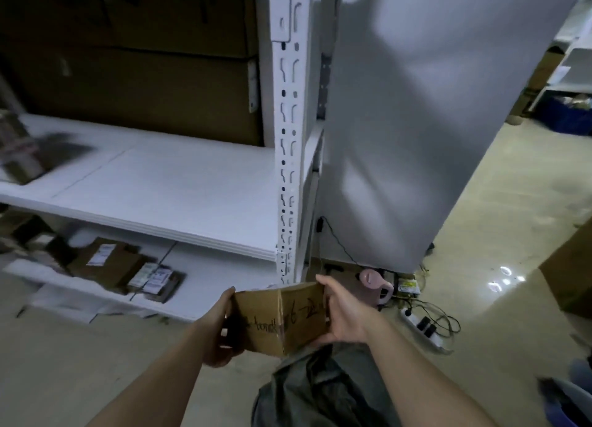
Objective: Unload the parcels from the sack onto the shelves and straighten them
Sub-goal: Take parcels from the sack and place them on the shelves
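Observation:
I hold a small brown cardboard parcel with black handwriting on top, just above the dark grey sack at the bottom middle. My left hand grips its left end and my right hand grips its right end. The white metal shelf unit stands ahead on the left; its middle shelf is mostly bare, with a blurred parcel at its far left. Several labelled brown parcels lie on the bottom shelf.
Large brown cartons fill the back of the middle shelf. A white upright post marks the shelf's right end, beside a grey panel. A pink object, power strip and cables lie on the floor. Blue bin far right.

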The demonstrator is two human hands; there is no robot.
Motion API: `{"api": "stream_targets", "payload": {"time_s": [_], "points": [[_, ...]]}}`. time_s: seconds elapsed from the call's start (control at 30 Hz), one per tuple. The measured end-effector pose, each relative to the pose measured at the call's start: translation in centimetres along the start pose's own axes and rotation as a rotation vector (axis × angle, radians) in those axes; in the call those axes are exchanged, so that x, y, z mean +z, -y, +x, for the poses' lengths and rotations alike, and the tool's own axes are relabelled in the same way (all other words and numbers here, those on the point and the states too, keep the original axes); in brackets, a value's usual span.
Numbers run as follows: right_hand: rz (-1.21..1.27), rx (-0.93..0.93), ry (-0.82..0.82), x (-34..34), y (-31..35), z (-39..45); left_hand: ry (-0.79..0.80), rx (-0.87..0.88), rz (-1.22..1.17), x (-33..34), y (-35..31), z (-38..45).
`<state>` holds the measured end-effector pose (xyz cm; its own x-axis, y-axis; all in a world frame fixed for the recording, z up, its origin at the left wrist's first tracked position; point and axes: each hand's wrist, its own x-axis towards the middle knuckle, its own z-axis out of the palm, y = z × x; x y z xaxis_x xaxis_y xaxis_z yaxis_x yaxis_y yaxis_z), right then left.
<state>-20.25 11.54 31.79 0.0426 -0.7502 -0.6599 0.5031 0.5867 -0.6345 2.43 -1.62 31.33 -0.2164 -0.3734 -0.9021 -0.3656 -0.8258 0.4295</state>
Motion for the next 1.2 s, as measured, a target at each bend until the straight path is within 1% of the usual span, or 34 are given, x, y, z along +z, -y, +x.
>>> {"api": "stream_targets", "payload": {"time_s": [0.13, 0.17, 0.23, 0.33, 0.4, 0.47, 0.53, 0.67, 0.73, 0.83, 0.9, 1.0, 1.1, 1.2], "points": [[-0.105, 0.007, -0.005, 5.0, 1.7, 3.1, -0.121, 0.09, -0.151, -3.4, -1.2, -1.6], [-0.133, -0.006, -0.006, 6.7, 2.2, 4.0, -0.125, 0.121, -0.202, -4.7, -1.6, -1.8], [-0.149, -0.02, 0.002, 10.1, 2.8, 5.6, -0.076, 0.16, -0.301, -7.2, -2.5, -2.2], [-0.186, -0.057, 0.001, 15.1, 3.6, 8.1, -0.03, 0.214, -0.344, -11.3, -3.9, -2.8], [-0.218, -0.094, -0.022, 19.0, 3.9, 9.8, -0.053, 0.261, -0.351, -14.4, -5.0, -3.3], [-0.224, -0.127, -0.05, 22.6, 4.3, 11.3, -0.117, 0.298, -0.363, -17.4, -6.2, -3.7], [-0.226, -0.157, -0.073, 26.9, 4.4, 13.0, -0.135, 0.32, -0.338, -21.4, -7.3, -4.3], [-0.206, -0.226, -0.112, 35.6, 4.4, 16.2, -0.107, 0.37, -0.247, -29.5, -9.7, -6.0], [-0.199, -0.245, -0.134, 39.7, 4.5, 17.4, -0.082, 0.394, -0.185, -33.0, -10.5, -7.0], [-0.194, -0.296, -0.151, 44.9, 5.1, 19.5, -0.062, 0.436, -0.168, -37.1, -11.8, -8.0], [-0.174, -0.318, -0.164, 47.7, 5.7, 20.8, -0.076, 0.44, -0.14, -39.3, -12.7, -8.4], [-0.166, -0.335, -0.148, 50.7, 6.5, 22.9, -0.111, 0.459, -0.176, -42.2, -14.5, -8.4], [-0.162, -0.338, -0.144, 52.9, 7.7, 25.6, -0.141, 0.525, -0.128, -44.8, -17.0, -7.6], [-0.152, -0.357, -0.154, 54.4, 9.6, 28.8, -0.132, 0.562, -0.135, -46.6, -19.6, -6.5]]}}
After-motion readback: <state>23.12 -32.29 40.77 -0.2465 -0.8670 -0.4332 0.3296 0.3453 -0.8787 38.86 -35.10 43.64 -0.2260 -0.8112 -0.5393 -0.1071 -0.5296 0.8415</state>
